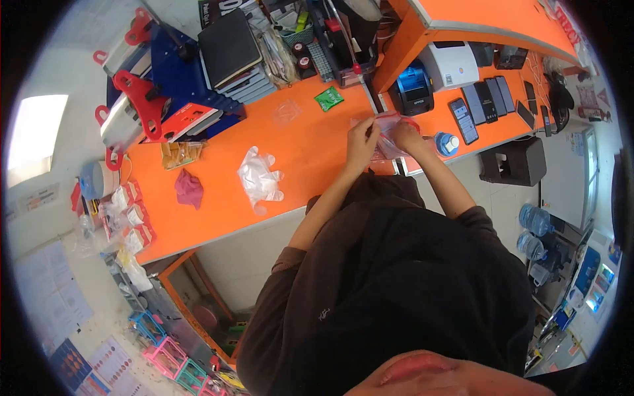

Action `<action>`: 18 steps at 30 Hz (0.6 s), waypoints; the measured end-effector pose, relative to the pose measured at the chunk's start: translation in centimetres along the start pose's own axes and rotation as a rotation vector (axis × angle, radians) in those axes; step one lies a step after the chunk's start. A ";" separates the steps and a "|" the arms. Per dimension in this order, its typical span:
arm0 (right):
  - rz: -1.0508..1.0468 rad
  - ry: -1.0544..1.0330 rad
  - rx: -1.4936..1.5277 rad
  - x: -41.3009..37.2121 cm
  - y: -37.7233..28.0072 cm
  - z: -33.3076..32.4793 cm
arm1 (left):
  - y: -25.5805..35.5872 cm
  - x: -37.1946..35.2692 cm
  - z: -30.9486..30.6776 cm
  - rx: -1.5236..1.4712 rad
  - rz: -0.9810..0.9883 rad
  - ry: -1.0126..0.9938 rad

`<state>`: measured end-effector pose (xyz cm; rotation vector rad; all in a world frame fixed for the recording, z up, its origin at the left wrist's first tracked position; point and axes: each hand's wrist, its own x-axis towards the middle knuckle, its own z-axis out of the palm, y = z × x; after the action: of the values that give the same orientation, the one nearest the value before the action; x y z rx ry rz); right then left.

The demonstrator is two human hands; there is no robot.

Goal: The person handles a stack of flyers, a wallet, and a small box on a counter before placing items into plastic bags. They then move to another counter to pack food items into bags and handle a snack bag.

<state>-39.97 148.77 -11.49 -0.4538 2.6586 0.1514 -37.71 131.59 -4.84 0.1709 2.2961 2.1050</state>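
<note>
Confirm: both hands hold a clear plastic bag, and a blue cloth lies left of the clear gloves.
One error: the cloth is magenta, not blue, as the head view shows. The left hand and right hand do hold the clear plastic bag, and the cloth lies left of the clear gloves.

In view are one left hand [362, 142], one right hand [406, 137], one clear bag [391, 125], one green packet [328, 98], one pink cloth [189, 188], two printers [415, 89] [450, 64], four phones [463, 120] [474, 103] [489, 99] [504, 93] side by side, two water jugs [536, 219] [528, 245], one black notebook [229, 46] and one glove pile [259, 178].
</note>
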 end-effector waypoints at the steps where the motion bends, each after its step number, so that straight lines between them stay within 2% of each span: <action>1: 0.124 0.004 -0.018 0.1 -0.4 1.4 | 0.4 0.0 -0.3 0.001 -0.005 0.007; 2: 0.253 0.009 -0.037 0.2 -0.5 2.6 | 0.8 0.1 -0.5 0.027 0.000 -0.046; 3: 0.253 0.008 -0.038 0.0 -0.8 2.0 | 0.9 0.3 -0.7 0.052 0.008 -0.102; 4: 0.353 0.114 -0.133 -0.4 -1.4 0.1 | 0.8 0.5 -0.7 0.049 0.009 -0.104; 6: 0.457 0.216 -0.228 -1.5 -1.0 -4.0 | 0.3 0.9 -1.0 -0.159 -0.089 -0.164; 8: 0.329 -0.149 0.104 -2.3 0.4 -8.9 | -2.7 2.3 -3.2 -0.135 -0.073 -0.061; 9: 0.326 -0.154 0.097 -3.2 1.0 -10.6 | -5.4 3.2 -5.1 0.077 -0.075 0.017; 10: 0.257 -0.043 0.249 -4.6 1.5 -12.0 | -7.9 4.3 -7.1 0.290 -0.080 0.093; 11: 0.188 0.067 0.401 -5.9 1.6 -12.9 | -9.4 5.2 -9.0 0.558 -0.184 0.130; 12: 0.190 0.060 0.399 -6.8 1.0 -13.5 | -10.7 6.1 -10.1 0.827 -0.287 0.162; 13: 0.256 0.296 0.326 -7.4 -0.1 -14.3 | -12.1 7.1 -10.2 0.822 -0.290 0.161; 14: 0.317 0.536 0.246 -7.7 -0.9 -14.8 | -13.4 8.4 -10.2 0.834 -0.210 0.101; 15: 0.313 0.536 0.239 -7.8 -1.5 -14.5 | -14.4 9.5 -10.1 0.844 -0.132 0.044; 16: 0.317 0.548 0.357 -7.8 -2.3 -13.6 | -15.1 10.1 -9.3 0.840 -0.137 0.049; 17: 0.319 0.558 0.477 -7.8 -3.1 -12.8 | -15.8 10.6 -8.0 1.010 -0.085 0.039; 18: 0.311 0.558 0.476 -7.9 -4.3 -12.5 | -16.1 11.1 -7.0 1.183 -0.030 0.028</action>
<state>-36.80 144.80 3.03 0.0967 3.1453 -0.5884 -50.42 124.34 -19.57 0.1024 3.1472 0.4787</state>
